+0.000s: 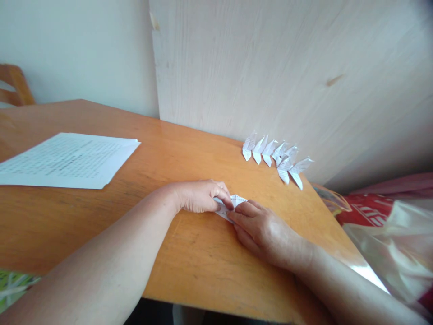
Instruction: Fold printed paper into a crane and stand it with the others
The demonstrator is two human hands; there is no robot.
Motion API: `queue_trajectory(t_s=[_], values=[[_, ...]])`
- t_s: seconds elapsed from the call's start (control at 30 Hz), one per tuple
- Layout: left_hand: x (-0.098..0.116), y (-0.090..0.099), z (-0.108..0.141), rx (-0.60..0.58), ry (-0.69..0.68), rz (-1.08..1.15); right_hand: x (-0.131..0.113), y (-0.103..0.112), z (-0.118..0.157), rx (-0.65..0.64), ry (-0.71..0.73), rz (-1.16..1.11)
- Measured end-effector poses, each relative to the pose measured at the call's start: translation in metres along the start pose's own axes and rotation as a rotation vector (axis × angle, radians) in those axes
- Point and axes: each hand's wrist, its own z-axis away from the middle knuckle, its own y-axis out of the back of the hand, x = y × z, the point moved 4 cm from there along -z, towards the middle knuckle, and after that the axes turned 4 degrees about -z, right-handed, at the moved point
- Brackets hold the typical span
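Observation:
A small folded piece of printed white paper [238, 198] lies on the wooden table between my hands, partly covered by fingers. My left hand [204, 197] grips its left side, thumb and fingers pinched on the paper. From the right, my right hand [259, 225] presses its fingers onto the same piece, and its fingertips meet those of the left. Beyond the hands, near the table's back edge, several folded paper figures [267, 151] with upright wing-like flaps stand in a row.
To the left, a stack of printed sheets [74, 160] rests on the table [189, 153]. A pale wooden board [237, 67] rises along the back edge. Red and whitish bags [368, 212] sit beyond the right edge. Part of a wooden chair [18, 85] shows at far left.

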Motion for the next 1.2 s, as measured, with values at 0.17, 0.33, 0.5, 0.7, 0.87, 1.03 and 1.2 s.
queue_trajectory(t_s=[0.17, 0.33, 0.5, 0.7, 0.87, 1.03, 1.2], values=[[-0.0049, -0.0007, 0.0003, 0.009, -0.013, -0.011, 0.0008, -0.0003, 0.0004, -0.005, 0.011, -0.023], [-0.0010, 0.0020, 0.0021, -0.005, -0.024, -0.022, 0.0025, -0.0008, 0.0017, -0.016, 0.014, -0.046], [0.0015, 0.0040, 0.0040, 0.002, -0.025, -0.046, 0.0025, -0.0009, 0.0024, -0.022, 0.022, -0.035], [-0.0022, 0.0030, 0.0045, 0.011, 0.023, -0.054, 0.0011, 0.0002, 0.0018, -0.030, 0.025, -0.030], [-0.0028, 0.0028, 0.0040, 0.001, 0.027, -0.063, 0.0016, -0.0005, 0.0012, -0.023, 0.017, -0.023], [-0.0020, 0.0038, 0.0048, 0.000, 0.039, -0.068, 0.0014, -0.0019, 0.0003, -0.031, 0.002, 0.000], [-0.0029, 0.0036, 0.0055, 0.009, 0.053, -0.050, 0.0010, -0.0023, -0.0010, -0.046, -0.019, 0.010]])
